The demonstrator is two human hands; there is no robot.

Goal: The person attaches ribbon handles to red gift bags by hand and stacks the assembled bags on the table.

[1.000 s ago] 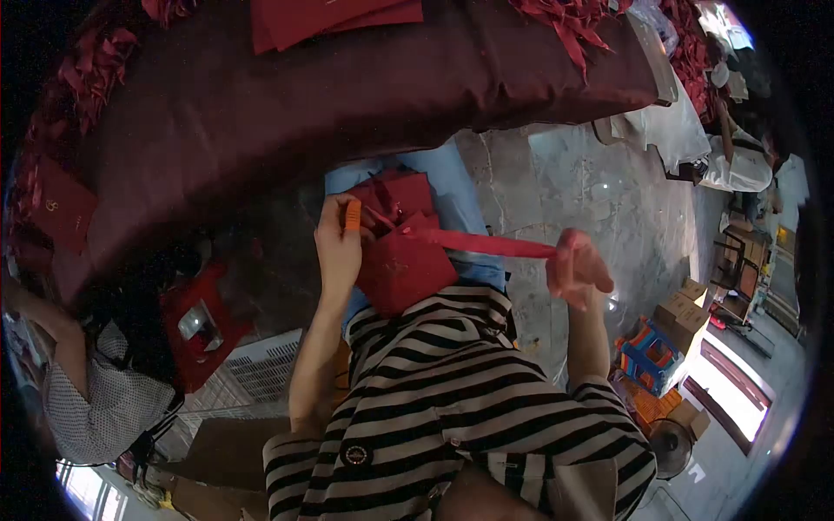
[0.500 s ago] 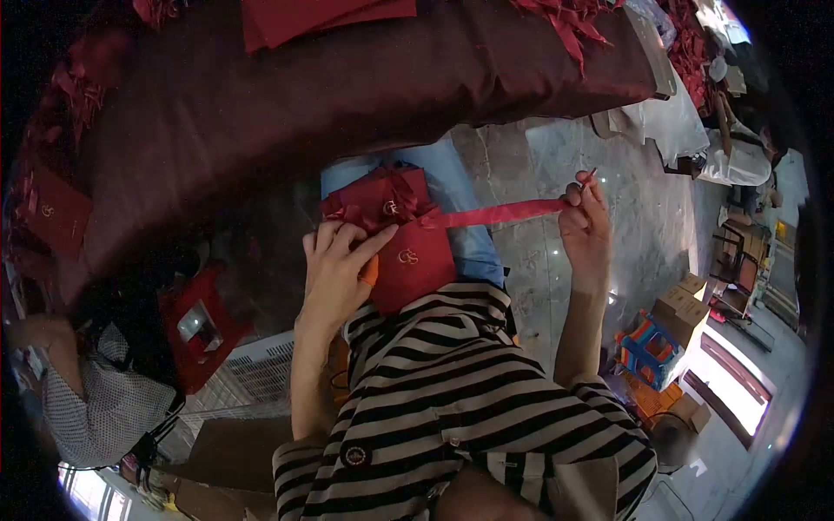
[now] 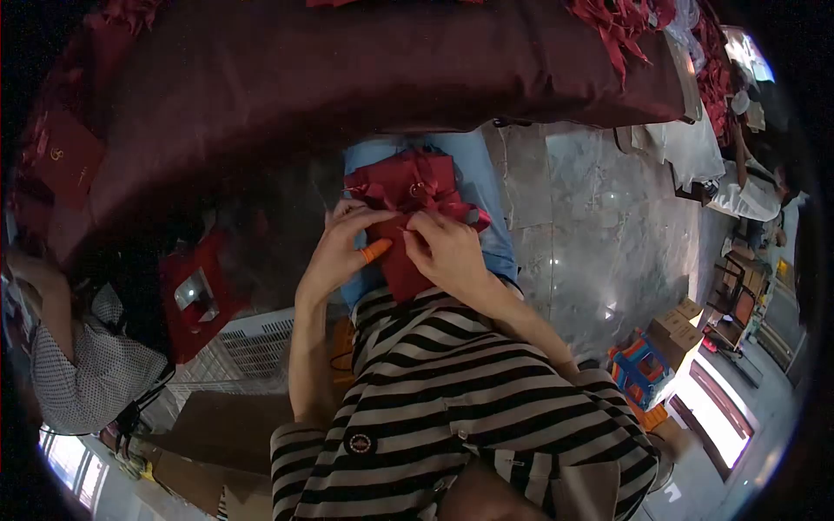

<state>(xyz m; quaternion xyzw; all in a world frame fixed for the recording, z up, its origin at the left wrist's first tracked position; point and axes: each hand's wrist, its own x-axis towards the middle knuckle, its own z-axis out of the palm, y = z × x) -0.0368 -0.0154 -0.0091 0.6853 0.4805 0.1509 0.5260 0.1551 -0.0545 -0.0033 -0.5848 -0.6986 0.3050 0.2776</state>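
A dark red gift bag [image 3: 401, 269] with gold lettering lies on the lap, crossed near its upper part by shiny red ribbon [image 3: 452, 208] gathered in loops. At the bag's left edge, my left hand [image 3: 334, 252] is bent round the ribbon, its index finger reaching toward the middle. An orange finger cover [image 3: 376, 251] sits on its thumb, which stands apart from the index finger. My right hand [image 3: 450, 253] meets it there, fingertips pinched on the ribbon. The fingers partly hide where the ribbon is held.
A table with a dark maroon cloth [image 3: 347, 78] stands ahead, with red ribbons [image 3: 617, 35] heaped at its right. Another red bag [image 3: 69, 156] is at far left. A person in a patterned garment [image 3: 95, 373] sits left, near a white crate [image 3: 252, 347]. Cardboard boxes [image 3: 676, 326] stand right.
My right hand has come in from the far right, where it held the ribbon stretched out, to the bag beside my left hand. The ribbon is no longer taut. My left fingers have curled more.
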